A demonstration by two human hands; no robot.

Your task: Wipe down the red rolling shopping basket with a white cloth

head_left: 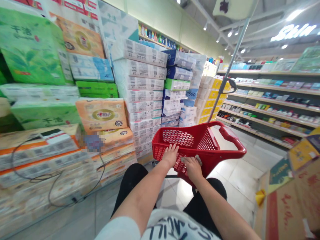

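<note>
- The red shopping cart (pixel 212 163) stands on the tiled floor (pixel 233 176).
- Left hand (pixel 170 156) rests at its rim, fingers slightly spread.
- Right hand (pixel 193 169) covers a pale cloth (pixel 199 160) on its side; whether fingers pinch, I cannot tell.

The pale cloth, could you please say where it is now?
In the head view, the pale cloth is under the right hand, against the side of the red cart, right of the left hand.

Bright ceiling lights (pixel 295 15) glare off floor tiles (pixel 183 189); edges blur.
</note>
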